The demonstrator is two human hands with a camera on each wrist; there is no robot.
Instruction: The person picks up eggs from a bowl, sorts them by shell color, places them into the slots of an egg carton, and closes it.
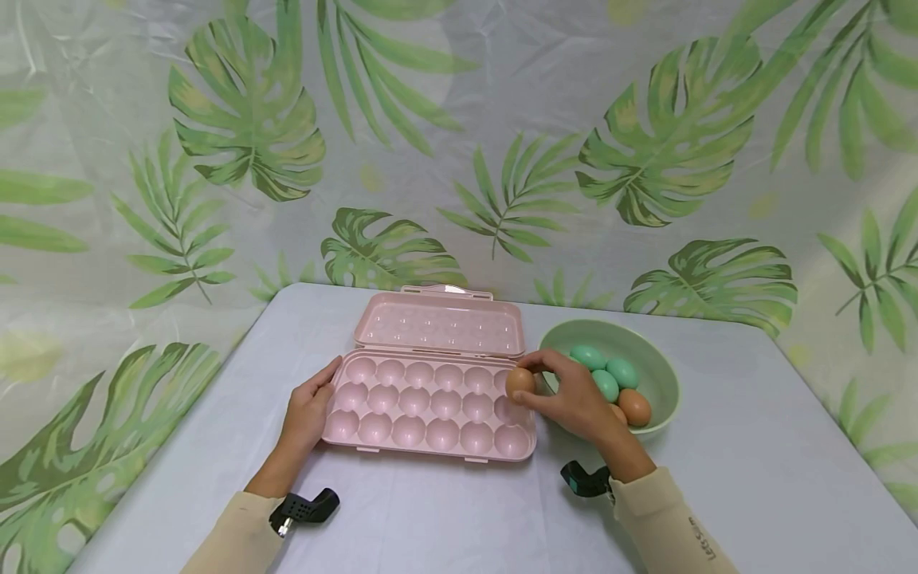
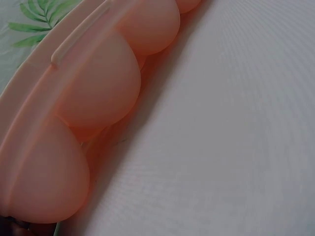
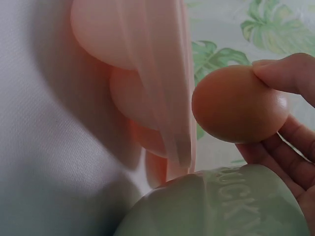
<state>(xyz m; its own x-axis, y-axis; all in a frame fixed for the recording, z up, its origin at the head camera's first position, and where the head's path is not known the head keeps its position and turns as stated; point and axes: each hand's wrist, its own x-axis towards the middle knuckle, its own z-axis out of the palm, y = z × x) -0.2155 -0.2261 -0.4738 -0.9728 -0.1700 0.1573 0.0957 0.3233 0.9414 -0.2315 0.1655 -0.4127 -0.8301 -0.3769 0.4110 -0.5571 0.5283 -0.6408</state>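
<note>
My right hand [image 1: 574,402] pinches a brown egg [image 1: 519,383] between thumb and fingertips, over the right end of a pink egg carton [image 1: 430,452]. In the right wrist view the egg [image 3: 238,104] is level with the carton's rim, above the green bowl's side. The carton lies with its lid [image 1: 439,319] folded back, and its visible cups hold no eggs; the held egg and fingers hide part of the right column. My left hand [image 1: 307,410] holds the carton's left edge. Rounded cup undersides [image 2: 101,86] fill the left wrist view's left side.
Just right of the carton stands a pale green bowl [image 1: 663,375], partly behind my right hand. Inside are several turquoise eggs [image 1: 622,372] and brown eggs [image 1: 634,407]. A white cloth [image 1: 445,518] covers the table, and a leaf-patterned curtain [image 1: 402,159] hangs behind it.
</note>
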